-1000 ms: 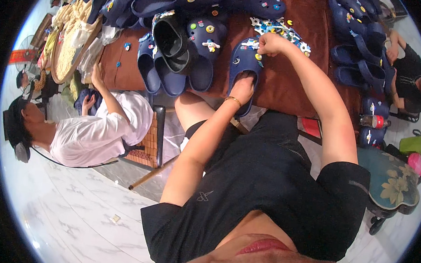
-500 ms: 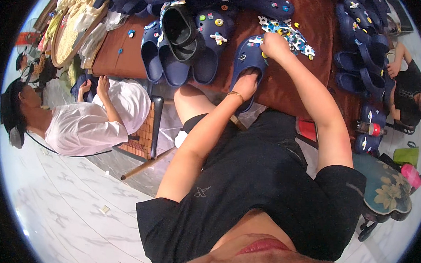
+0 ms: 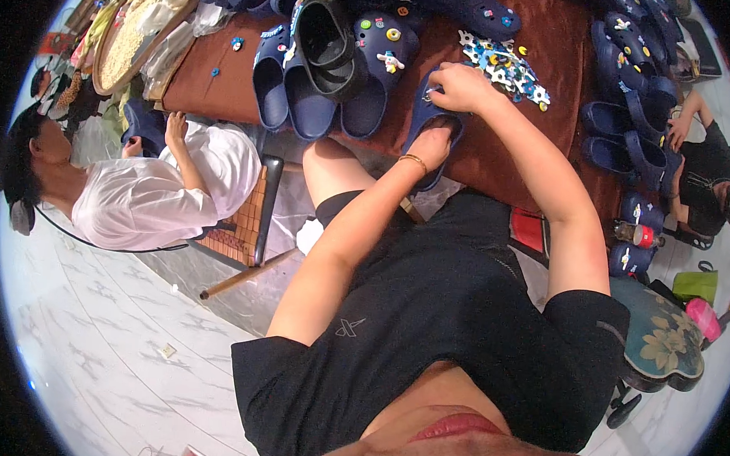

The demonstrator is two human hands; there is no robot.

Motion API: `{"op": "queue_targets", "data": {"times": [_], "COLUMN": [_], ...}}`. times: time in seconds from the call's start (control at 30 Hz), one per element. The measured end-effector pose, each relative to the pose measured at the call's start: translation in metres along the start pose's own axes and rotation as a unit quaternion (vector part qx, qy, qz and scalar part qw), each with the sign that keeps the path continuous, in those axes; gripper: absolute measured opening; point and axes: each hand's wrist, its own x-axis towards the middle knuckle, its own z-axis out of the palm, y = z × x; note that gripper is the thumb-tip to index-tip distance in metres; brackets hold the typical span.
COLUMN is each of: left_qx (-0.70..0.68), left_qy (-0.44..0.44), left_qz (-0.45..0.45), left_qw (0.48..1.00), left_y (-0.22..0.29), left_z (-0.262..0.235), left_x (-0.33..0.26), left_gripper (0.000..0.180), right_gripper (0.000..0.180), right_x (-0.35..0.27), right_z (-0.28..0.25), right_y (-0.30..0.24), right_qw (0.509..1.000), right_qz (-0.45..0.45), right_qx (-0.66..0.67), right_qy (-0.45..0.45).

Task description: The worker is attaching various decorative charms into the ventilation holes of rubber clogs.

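Half a second ago the right hand (image 3: 462, 87) was at the right side of the toe of the blue shoe (image 3: 423, 108); now its fingers reach over the top of the toe. The shoe is in front of the person, at the near edge of the table (image 3: 539, 150). The right arm is bent and comes in from the side, with the wrist over the shoe. Its thumb and finger are bent close together at the toe, but I cannot tell if they pinch anything. The left hand (image 3: 435, 141) goes straight into the foot hole. Its fingers are hidden, so I cannot tell if they grip. A thin bracelet (image 3: 414, 160) is on that wrist.

The shoe's toe points away from the person and its heel points back to their lap, so its long way runs from lap to table. A brown cloth covers the table. Small bright charms (image 3: 506, 69) lie in a pile past the right hand. More blue shoes (image 3: 362, 114) stand to the left, by a black shoe (image 3: 328, 43). The floor (image 3: 108, 323) is pale with gray streaks. A person in white (image 3: 146, 194) sits on the left.
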Motion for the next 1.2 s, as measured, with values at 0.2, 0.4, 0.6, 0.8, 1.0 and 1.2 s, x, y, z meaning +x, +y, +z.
{"op": "queue_targets", "data": {"times": [0.2, 0.4, 0.6, 0.8, 1.0, 1.2], "left_qx": [-0.016, -0.002, -0.022, 0.012, -0.009, -0.018], "left_qy": [-0.036, 0.001, -0.034, -0.044, -0.006, 0.029], "left_qz": [-0.026, 0.033, -0.014, -0.016, 0.004, 0.024], "left_qw": [0.999, 0.999, 0.999, 0.999, 1.0, 0.999], "left_y": [0.006, -0.009, 0.006, 0.002, -0.002, 0.0], "left_z": [-0.004, 0.005, -0.007, -0.003, 0.002, 0.002], "left_x": [0.002, 0.002, 0.0, 0.0, -0.001, 0.001], "left_gripper": [0.031, 0.032, 0.032, 0.025, 0.018, 0.016], "right_gripper": [0.021, 0.014, 0.013, 0.017, 0.016, 0.013], "right_x": [0.012, 0.016, 0.02, 0.024, 0.013, 0.008], "right_z": [0.013, 0.023, 0.021, 0.022, 0.03, 0.033], "right_y": [-0.019, -0.025, -0.019, 0.018, 0.031, 0.037], "right_qw": [0.997, 0.999, 1.0, 0.978, 0.966, 0.985], "right_qz": [0.072, 0.021, -0.009, -0.047, 0.019, -0.06], "right_qx": [-0.005, -0.026, -0.002, 0.202, 0.239, 0.121], "right_qy": [0.0, 0.001, -0.03, -0.016, 0.095, 0.11]}}
